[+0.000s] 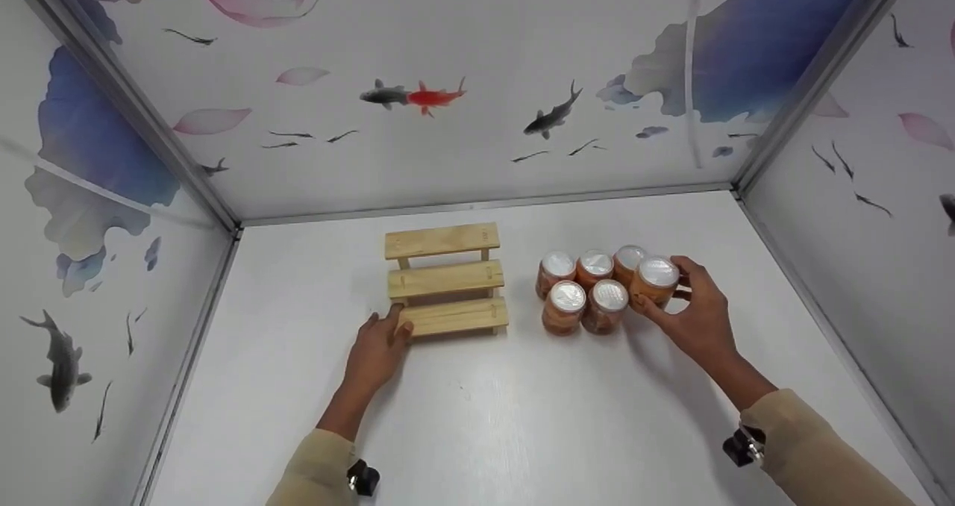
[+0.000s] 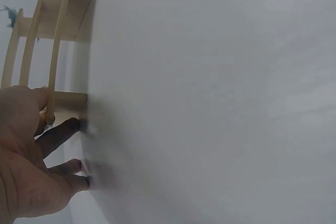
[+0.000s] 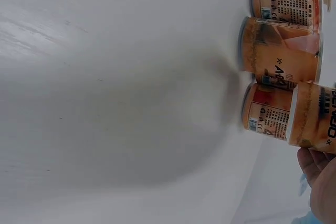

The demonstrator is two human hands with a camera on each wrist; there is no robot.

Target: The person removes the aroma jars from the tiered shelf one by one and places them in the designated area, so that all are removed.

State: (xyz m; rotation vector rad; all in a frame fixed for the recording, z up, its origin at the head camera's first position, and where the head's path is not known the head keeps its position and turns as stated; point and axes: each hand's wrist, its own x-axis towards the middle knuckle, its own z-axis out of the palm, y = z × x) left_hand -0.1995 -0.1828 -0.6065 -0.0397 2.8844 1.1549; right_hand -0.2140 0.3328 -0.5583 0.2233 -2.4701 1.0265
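My right hand [image 1: 701, 312] grips an orange-labelled jar [image 1: 656, 278] with a silver lid, thumb on the near side and fingers behind. In the right wrist view this jar [image 3: 315, 116] is raised off the table, its pale base higher than those of its neighbours. Several similar jars [image 1: 565, 304] stand upright in a close cluster just left of it. On the left, a three-step wooden rack [image 1: 448, 278] stands on the table. My left hand [image 1: 377, 349] holds the left end of its lowest board [image 2: 55, 66], while other fingertips [image 2: 84, 182] reach down by the table.
The white tabletop [image 1: 485, 416] is enclosed by panels on the left, back and right, printed with fish and petals. A grey metal rail [image 1: 470, 207] runs along the back edge. A gap of bare table separates the rack from the jars.
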